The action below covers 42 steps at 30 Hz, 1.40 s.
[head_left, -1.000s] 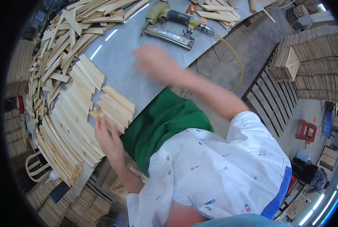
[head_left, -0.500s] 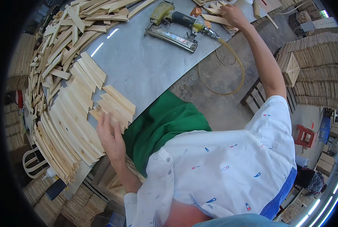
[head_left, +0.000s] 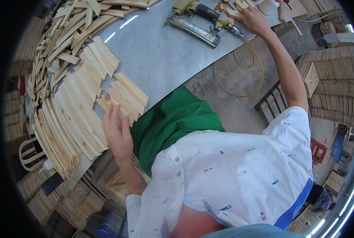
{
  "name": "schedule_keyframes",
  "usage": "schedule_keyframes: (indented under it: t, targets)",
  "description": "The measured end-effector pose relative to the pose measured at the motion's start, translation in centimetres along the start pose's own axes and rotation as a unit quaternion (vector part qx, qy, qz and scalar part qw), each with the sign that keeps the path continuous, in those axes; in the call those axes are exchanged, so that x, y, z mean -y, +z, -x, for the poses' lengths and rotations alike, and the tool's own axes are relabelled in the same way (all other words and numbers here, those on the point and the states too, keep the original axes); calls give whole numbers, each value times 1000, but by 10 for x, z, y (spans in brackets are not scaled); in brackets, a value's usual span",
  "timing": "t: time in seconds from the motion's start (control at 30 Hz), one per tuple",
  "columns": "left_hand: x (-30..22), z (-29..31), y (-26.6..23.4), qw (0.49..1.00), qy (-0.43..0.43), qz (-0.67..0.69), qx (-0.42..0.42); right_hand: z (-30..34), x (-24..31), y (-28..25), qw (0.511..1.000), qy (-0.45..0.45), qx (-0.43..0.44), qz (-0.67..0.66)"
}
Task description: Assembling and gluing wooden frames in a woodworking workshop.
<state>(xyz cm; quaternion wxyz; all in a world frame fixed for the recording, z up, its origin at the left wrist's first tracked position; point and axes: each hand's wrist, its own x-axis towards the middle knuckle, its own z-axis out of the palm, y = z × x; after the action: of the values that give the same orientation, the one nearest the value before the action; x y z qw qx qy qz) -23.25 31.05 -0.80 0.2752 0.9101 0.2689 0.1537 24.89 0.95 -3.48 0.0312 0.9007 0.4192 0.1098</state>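
Observation:
My left hand point(head_left: 118, 135) is open, its fingers stretched out against the near ends of a small group of pale wooden slats point(head_left: 123, 98) at the table edge. Left of it, a wide row of slats point(head_left: 74, 109) lies side by side with angled ends. My right arm reaches to the far right of the table. There my right hand point(head_left: 257, 22) has its fingers bent down around a short wooden slat point(head_left: 234, 14) among several small pieces; the fingertips are partly hidden. Between the hands lies a green and black nail gun point(head_left: 197, 25) with a metal magazine.
A jumbled heap of slats point(head_left: 72, 29) covers the far left of the grey table point(head_left: 153, 51). The nail gun's yellowish hose point(head_left: 260, 81) loops off the edge. Stacked wooden panels point(head_left: 333, 75) and a red plastic stool point(head_left: 318, 150) stand at right; a white chair point(head_left: 29, 154) stands at left.
The view has shifted, moving the table up and right in the picture. My right hand has drawn slightly nearer across the small pieces. My left hand stays by the small group of slats.

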Motion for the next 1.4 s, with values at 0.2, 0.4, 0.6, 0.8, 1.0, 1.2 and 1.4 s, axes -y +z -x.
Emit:
schedule_keyframes:
  t: [0.2, 0.4, 0.6, 0.8, 1.0, 1.2, 1.4]
  targets:
    - [-2, 5, -2, 1000, 0, -4, -27, -7, 9, -15, 998, 60, 2, -36]
    - [-40, -14, 29, 977, 38, 207, -17, 15, 155, -102, 786, 87, 76, -607]
    - [-59, -43, 62, 872, -127, 472, 26, 19, 302, -58, 504, 112, 223, -827]
    - [-44, -48, 61, 972, -87, 219, -15, 18, 311, -43, 646, 99, 192, -732]
    - [-46, -65, 73, 995, 40, -37, -79, 17, 310, -38, 831, 56, 90, -546]
    - [-46, -75, 83, 999, -13, -49, 3, 17, 307, -30, 882, 36, 29, -469]
    - [-46, -71, 81, 998, -21, -63, 13, 16, 302, -41, 867, 54, 71, -490]
